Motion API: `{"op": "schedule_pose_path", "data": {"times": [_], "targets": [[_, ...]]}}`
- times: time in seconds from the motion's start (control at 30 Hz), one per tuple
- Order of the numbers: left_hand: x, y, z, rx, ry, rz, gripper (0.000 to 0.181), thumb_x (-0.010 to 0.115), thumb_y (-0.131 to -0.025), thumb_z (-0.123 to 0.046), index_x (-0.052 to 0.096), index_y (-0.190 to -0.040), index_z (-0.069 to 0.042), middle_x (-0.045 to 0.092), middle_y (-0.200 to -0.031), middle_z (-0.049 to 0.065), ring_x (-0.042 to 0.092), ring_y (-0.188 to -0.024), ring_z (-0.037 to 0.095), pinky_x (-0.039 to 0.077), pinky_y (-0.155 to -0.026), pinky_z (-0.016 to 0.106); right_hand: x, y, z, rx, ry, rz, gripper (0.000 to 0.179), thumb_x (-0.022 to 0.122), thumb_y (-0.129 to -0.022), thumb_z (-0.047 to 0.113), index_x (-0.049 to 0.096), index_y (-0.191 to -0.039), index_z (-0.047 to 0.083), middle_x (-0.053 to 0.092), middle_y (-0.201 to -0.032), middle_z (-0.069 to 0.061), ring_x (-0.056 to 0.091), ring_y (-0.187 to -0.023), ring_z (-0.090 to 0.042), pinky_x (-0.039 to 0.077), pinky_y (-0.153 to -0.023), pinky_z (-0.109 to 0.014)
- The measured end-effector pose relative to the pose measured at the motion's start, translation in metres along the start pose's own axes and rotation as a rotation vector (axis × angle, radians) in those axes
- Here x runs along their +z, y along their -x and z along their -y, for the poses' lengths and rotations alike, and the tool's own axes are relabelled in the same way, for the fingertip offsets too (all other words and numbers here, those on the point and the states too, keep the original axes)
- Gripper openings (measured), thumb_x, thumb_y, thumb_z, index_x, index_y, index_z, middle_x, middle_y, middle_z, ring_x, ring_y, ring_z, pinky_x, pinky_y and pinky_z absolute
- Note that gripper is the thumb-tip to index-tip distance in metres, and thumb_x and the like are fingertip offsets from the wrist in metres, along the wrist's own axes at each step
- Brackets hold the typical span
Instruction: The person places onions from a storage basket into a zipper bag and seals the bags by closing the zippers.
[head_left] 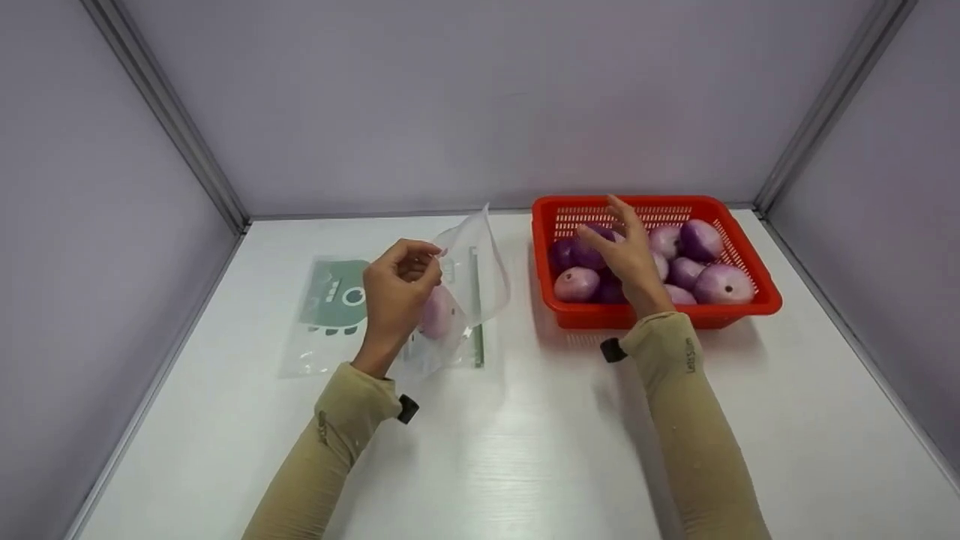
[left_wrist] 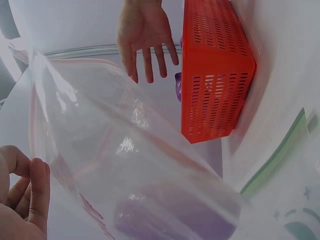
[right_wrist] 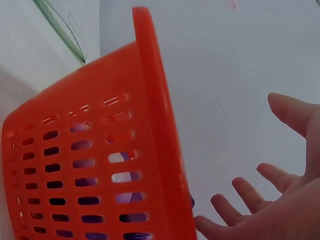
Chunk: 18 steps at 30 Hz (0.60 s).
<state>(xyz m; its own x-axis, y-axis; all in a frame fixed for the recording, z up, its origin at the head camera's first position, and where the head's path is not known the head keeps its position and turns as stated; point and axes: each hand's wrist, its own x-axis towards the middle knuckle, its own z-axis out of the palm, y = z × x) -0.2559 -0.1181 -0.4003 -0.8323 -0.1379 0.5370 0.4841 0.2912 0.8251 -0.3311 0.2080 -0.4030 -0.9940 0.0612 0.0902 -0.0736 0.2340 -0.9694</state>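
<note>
With thumb and fingertips, my left hand pinches the top edge of a clear plastic bag. The bag stands partly lifted, and a purple onion rests low inside it; in the left wrist view that onion shows blurred through the plastic. Over the left part of a red slotted basket, my right hand hangs with fingers spread and nothing held. Several purple onions fill the basket below it. The right wrist view shows the right hand above the basket's rim.
More clear bags with green print lie flat on the white table, under and left of the lifted bag. One has a green strip along its edge. Pale walls enclose the table at the back and sides.
</note>
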Motion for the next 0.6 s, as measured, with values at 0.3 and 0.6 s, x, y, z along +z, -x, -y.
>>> {"op": "schedule_pose_path", "data": {"times": [0.3,0.6], "targets": [[0.000,0.000,0.001,-0.003,0.018,0.011,0.014,0.071,-0.090,-0.004,0.075,-0.103,-0.001,0.072,-0.085,0.006,0.070,-0.070,0.016,0.059,-0.067,0.022,0.002,-0.014,-0.008,0.110,0.019,-0.033,0.088,0.075,-0.095,0.031,0.024,-0.166,0.021,0.013,-0.174,-0.008,0.021,-0.158,-0.035,0.019,-0.130,-0.044],[0.001,0.002,0.001,-0.018,0.034,0.017,0.014,0.070,-0.090,-0.003,0.075,-0.103,-0.001,0.072,-0.085,0.006,0.070,-0.071,0.018,0.060,-0.067,0.023,0.009,-0.022,-0.028,0.119,0.127,-0.016,0.087,0.076,-0.094,0.025,0.027,-0.164,0.014,0.023,-0.169,-0.015,0.031,-0.153,-0.034,0.024,-0.128,-0.047]]}}
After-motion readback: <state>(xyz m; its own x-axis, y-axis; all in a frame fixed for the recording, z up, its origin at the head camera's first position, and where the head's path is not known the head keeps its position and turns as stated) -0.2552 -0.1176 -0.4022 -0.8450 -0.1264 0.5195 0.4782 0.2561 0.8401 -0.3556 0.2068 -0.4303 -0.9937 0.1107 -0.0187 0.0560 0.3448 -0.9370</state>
